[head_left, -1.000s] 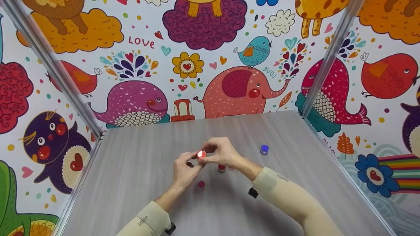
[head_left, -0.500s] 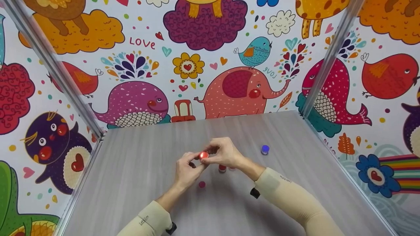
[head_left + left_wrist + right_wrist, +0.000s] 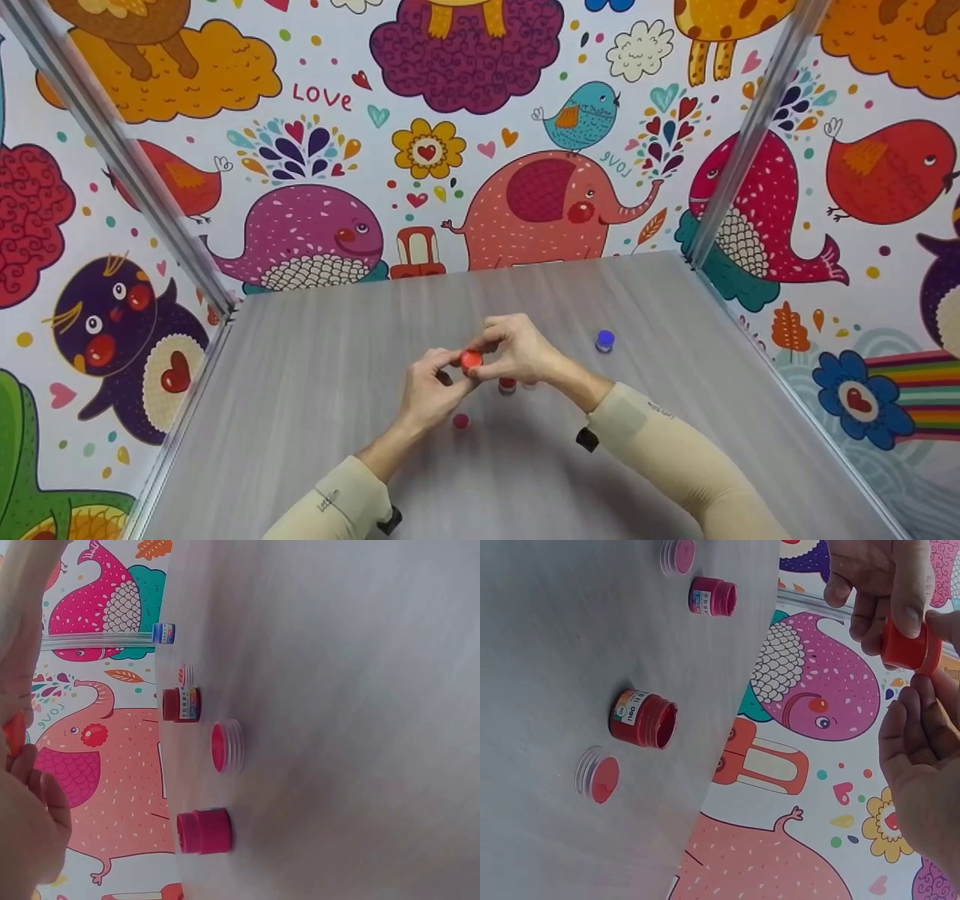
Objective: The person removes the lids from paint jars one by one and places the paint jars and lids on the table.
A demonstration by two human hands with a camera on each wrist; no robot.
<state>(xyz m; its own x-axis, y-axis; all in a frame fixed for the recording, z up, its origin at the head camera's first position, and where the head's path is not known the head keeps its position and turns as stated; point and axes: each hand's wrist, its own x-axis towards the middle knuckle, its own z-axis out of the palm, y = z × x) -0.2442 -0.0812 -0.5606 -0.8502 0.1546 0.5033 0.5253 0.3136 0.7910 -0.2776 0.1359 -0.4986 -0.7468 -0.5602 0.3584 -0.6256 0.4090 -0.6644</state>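
Observation:
An orange-red paint jar is held up above the table between both hands. My left hand grips its body, as the right wrist view shows. The fingers and thumb of my right hand pinch it at the end turned toward the head camera. Below, an uncapped dark red paint jar stands beside its clear screw lid, which has red paint inside. A magenta paint jar and a pink-smeared lid are nearby; in the head view the left hand hides that jar.
A blue-capped paint jar stands apart, right of the hands. The grey wood-grain table runs back to walls printed with cartoon animals. Metal posts mark the corners.
Both hands have shifted slightly right and down with the orange-red jar. The bright glare on its end has faded to plain orange-red. The jars and lids on the table stay put.

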